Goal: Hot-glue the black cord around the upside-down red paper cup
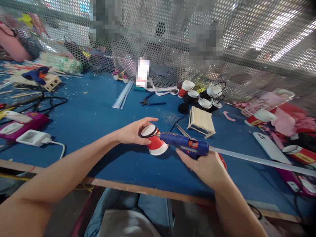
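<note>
My left hand (135, 131) is closed around a red and white paper cup (158, 144), which stands upside down on the blue table. Black cord runs around the cup near its upturned base. In my right hand (203, 164) is a blue hot glue gun (184, 142), and its nozzle meets the cup beside the black cord. A long clear glue stick (247, 156) sticks out of the gun's back. Behind the gun lie scissors (182, 131), partly hidden by it. A red round thing shows partly behind my right hand.
A small wooden-stick stand (201, 121) and several black-wrapped cups with handles stand beyond the gun. Pliers (150, 101) and clear glue sticks (123, 94) lie farther back. Power strips (24, 125) flank the work area; another glue gun (37, 75) rests at left. A perforated metal screen (160, 46) closes the back.
</note>
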`<state>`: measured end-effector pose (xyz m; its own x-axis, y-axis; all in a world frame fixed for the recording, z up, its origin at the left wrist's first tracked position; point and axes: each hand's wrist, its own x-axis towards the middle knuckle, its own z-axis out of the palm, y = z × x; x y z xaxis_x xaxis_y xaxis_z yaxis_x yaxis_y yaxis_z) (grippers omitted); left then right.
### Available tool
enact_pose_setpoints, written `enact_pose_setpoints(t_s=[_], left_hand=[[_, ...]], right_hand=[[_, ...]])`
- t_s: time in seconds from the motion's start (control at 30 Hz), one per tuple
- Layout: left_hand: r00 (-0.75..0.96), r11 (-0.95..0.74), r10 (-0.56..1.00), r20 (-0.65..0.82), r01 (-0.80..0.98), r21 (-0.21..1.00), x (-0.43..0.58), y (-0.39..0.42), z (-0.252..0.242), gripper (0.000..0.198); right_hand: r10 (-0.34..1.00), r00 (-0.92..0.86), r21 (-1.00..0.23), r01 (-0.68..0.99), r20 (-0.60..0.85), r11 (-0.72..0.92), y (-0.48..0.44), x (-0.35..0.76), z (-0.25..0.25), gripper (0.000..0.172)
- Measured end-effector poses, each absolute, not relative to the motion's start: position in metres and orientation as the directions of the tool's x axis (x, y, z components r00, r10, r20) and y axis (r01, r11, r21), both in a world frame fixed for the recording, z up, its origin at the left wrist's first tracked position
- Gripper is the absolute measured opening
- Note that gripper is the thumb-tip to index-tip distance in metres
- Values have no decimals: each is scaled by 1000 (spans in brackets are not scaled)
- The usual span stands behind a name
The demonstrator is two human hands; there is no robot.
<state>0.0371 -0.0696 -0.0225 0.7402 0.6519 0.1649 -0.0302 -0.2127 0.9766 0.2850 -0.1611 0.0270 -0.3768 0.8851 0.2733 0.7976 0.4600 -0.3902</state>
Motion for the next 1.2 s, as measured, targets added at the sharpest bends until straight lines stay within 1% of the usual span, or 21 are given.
enact_pose_setpoints(t_s=[0.13, 0.37, 0.43, 0.5, 0.6, 0.67, 0.73, 0.8, 0.9, 0.97, 1.03, 1.07, 1.1, 1.2], left_hand=[[746, -211, 649, 152, -17, 977, 37, -69, -23, 80], [755, -231, 632, 173, -30, 972, 36, -69, -23, 81], [753, -234, 638, 164, -13, 972, 36, -69, -22, 81], [752, -240, 639, 160, -3, 971, 36, -69, -22, 80], [753, -244, 632, 183, -30, 969, 37, -69, -24, 80], [752, -240, 629, 194, -50, 969, 37, -69, -25, 80], [749, -226, 635, 188, -53, 973, 37, -70, -25, 79], [742, -206, 649, 171, -45, 978, 37, -71, -24, 78], [730, -192, 668, 146, -21, 981, 38, -74, -21, 77], [726, -192, 675, 132, 0, 981, 38, -75, -19, 76], [722, -198, 680, 123, 19, 980, 38, -76, -19, 76], [722, -201, 682, 120, 28, 979, 38, -76, -19, 76], [722, -208, 682, 118, 37, 977, 38, -76, -19, 76], [723, -234, 681, 116, 65, 970, 37, -76, -18, 76]], right_hand=[[920, -295, -462, 799, 257, 385, -162, 282, 32, 22], [931, -254, -498, 790, 263, 356, -155, 286, 32, 23], [946, -216, -556, 768, 241, 317, -153, 285, 32, 20], [971, -147, -632, 739, 187, 233, -151, 284, 32, 19], [994, -30, -711, 696, 109, 99, -149, 284, 31, 27], [997, 28, -780, 624, 76, 42, -146, 287, 29, 28], [990, 100, -846, 532, 101, 33, -139, 294, 28, 25], [954, 224, -869, 491, 199, 66, -128, 306, 25, 27], [874, 371, -824, 564, 314, 57, -108, 327, 23, 33], [846, 415, -725, 687, 336, -49, -94, 340, 23, 37], [825, 452, -558, 803, 340, -210, -83, 350, 25, 37], [819, 467, -487, 829, 333, -275, -78, 353, 26, 37], [819, 481, -441, 837, 313, -323, -74, 356, 26, 38], [831, 507, -408, 825, 229, -391, -63, 364, 24, 41]])
